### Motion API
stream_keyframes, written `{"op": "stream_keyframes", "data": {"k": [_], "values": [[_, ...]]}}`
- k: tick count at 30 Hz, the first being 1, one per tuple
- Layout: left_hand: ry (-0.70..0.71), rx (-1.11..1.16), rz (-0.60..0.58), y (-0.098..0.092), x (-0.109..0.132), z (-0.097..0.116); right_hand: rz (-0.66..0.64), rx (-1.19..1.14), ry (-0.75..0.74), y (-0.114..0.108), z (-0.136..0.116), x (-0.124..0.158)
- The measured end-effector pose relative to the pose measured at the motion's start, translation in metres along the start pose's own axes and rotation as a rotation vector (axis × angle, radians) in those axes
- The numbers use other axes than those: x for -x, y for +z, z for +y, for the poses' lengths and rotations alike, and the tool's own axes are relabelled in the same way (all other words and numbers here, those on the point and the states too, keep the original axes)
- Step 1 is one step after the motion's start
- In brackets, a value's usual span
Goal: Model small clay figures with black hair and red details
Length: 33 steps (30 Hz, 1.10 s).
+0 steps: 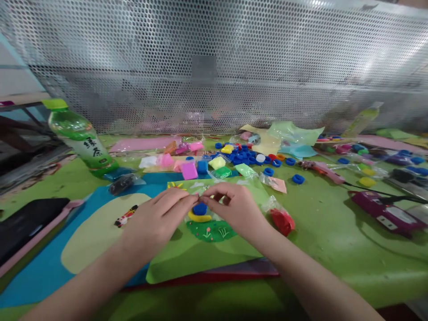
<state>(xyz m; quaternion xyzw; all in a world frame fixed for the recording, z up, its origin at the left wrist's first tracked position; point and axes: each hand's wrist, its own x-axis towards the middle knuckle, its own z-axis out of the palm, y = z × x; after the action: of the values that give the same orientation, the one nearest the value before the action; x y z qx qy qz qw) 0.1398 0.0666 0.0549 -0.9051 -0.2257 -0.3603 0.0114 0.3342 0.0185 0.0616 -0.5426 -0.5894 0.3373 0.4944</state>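
My left hand [157,218] and my right hand [234,207] meet fingertip to fingertip over a light green sheet [200,254] on the table. Both pinch a small thing between them, too small to name. Just below the fingertips sits a blue clay lump [199,208] above a yellow clay crescent [199,218] and a dark green clay mound [210,231] with tiny flowers. A yellow sun shape [175,185] lies at the sheet's far left corner.
A green tea bottle [82,140] leans at the left. Bagged clay blocks [200,166] and several blue rings [249,158] lie beyond the sheet. Red bagged clay [282,220] rests to the right, a purple device [388,214] further right. A perforated metal screen [214,67] closes the back.
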Motion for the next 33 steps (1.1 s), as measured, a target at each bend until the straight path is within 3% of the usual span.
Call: {"op": "stream_keyframes", "data": {"k": [2,4,9,13,20,26,33], "values": [[-0.178,0.134,-0.009,-0.007,-0.002,0.004,0.134,0.020,-0.034,-0.008,0.000,-0.002],[-0.382,0.291,-0.040,-0.013,-0.005,0.005,0.185,-0.004,-0.030,-0.014,-0.001,-0.005],[-0.773,0.726,-0.200,-0.014,-0.010,-0.001,-0.120,-0.182,0.054,-0.006,-0.004,-0.005],[-0.913,0.946,-0.151,-0.010,-0.011,-0.005,-0.195,-0.327,0.111,-0.001,-0.003,-0.004],[-0.952,1.080,-0.061,-0.016,-0.013,-0.007,-0.057,-0.481,0.099,-0.022,0.007,-0.010],[-0.933,1.079,-0.066,-0.013,-0.007,-0.019,-0.105,-0.422,0.095,-0.024,0.005,-0.011],[-0.684,1.118,-0.156,-0.015,-0.005,-0.036,-0.134,-0.248,0.105,-0.014,-0.001,-0.005]]}}
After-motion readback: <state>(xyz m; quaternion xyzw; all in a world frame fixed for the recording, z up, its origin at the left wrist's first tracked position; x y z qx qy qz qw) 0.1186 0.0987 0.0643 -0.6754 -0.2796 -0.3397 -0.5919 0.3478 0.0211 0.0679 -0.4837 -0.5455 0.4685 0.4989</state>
